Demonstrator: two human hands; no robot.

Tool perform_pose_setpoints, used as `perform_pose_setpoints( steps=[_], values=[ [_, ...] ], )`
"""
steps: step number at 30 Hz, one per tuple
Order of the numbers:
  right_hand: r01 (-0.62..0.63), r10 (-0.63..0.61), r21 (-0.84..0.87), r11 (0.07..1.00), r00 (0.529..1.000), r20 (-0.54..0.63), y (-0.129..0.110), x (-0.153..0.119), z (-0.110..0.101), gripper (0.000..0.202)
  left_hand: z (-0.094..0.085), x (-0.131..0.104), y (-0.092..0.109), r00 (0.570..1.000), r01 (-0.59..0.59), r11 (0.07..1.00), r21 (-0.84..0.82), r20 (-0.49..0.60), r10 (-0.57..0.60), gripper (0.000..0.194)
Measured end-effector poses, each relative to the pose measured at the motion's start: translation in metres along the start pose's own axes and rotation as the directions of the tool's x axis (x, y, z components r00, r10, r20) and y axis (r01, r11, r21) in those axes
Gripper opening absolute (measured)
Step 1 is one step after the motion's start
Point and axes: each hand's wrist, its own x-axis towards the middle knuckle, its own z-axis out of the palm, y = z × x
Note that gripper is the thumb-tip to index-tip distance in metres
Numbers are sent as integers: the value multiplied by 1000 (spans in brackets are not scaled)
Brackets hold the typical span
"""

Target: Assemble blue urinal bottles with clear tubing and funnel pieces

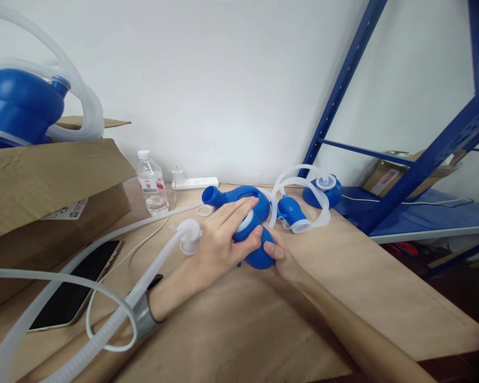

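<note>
Both of my hands hold a blue plastic piece (259, 254) above the table. My left hand (217, 236) lies over its upper end, fingers stretched across a white round part (245, 221) there. My right hand (283, 255) grips the lower right side, thumb on the blue surface. Just behind lies a blue bottle with a handle (259, 196), its open neck pointing left. A white cap (189, 232) joined to a translucent hose (159, 261) is left of my left hand. A small white ring (205, 211) lies near the bottle's neck.
A cardboard box (104, 165) with a large blue container (24, 101) stands left. Also on the table (343, 287) are a phone (75, 287), water bottle (151, 186), power strip (195, 183), and another blue funnel-shaped piece (290, 210) with coiled hose. Blue shelving (423, 213) stands right.
</note>
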Motion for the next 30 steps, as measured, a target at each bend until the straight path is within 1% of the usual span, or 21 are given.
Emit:
perform_pose_setpoints(
  steps=[3,6,8,10,11,12,13,14,15,16,17,18,20,22,24,25,27,30],
  values=[
    [59,-60,-68,996,998,-9,-8,2,0,60,0,-1,-3,1000,15,1000,-12,11,-15,39],
    [124,-132,-188,974,991,-33,-11,4,-3,60,0,0,-8,999,25,996,-81,36,-22,41],
    [153,-170,-268,951,984,-43,-8,5,-4,62,0,1,-11,993,91,983,-160,90,-77,39],
    [189,-206,-328,926,978,-16,-3,4,-2,70,0,5,-13,967,204,940,-273,207,-149,32],
    [202,-214,-355,913,977,6,-1,4,1,76,-1,7,-12,941,276,902,-331,284,-184,27],
    [210,-218,-381,900,976,23,1,3,4,83,-2,10,-12,906,359,852,-381,360,-221,23],
    [214,-220,-407,888,975,33,3,3,8,87,-3,13,-11,863,450,793,-410,428,-268,26],
    [218,-225,-430,876,974,35,3,3,11,89,-4,16,-10,815,539,729,-421,480,-325,34],
    [228,-238,-452,863,971,34,3,3,14,87,-5,19,-9,767,618,664,-421,507,-393,41],
    [244,-261,-473,847,965,32,2,3,17,83,-5,21,-8,725,679,605,-417,511,-462,45],
    [262,-286,-493,830,958,27,1,3,19,79,-6,23,-8,692,719,560,-412,498,-522,47],
    [274,-309,-510,815,951,18,0,3,21,75,-5,24,-8,668,744,535,-400,480,-569,47],
    [271,-325,-527,805,945,-12,-2,2,24,71,-4,23,-9,640,768,529,-360,451,-622,42],
    [238,-302,-507,828,952,-47,-2,0,27,69,0,20,-10,620,785,514,-346,455,-640,38],
    [204,-260,-437,876,963,-71,-2,-3,29,64,4,16,-10,606,794,452,-406,477,-636,33],
    [190,-238,-383,904,968,-80,-1,-4,30,60,6,14,-10,608,790,421,-445,488,-626,30],
    [160,-191,-269,950,977,-96,-1,-5,31,57,10,9,-10,632,770,399,-498,505,-589,27],
    [85,-113,-199,976,984,-135,-4,-3,32,59,14,3,-8,686,726,448,-523,503,-525,26]
  ],
)
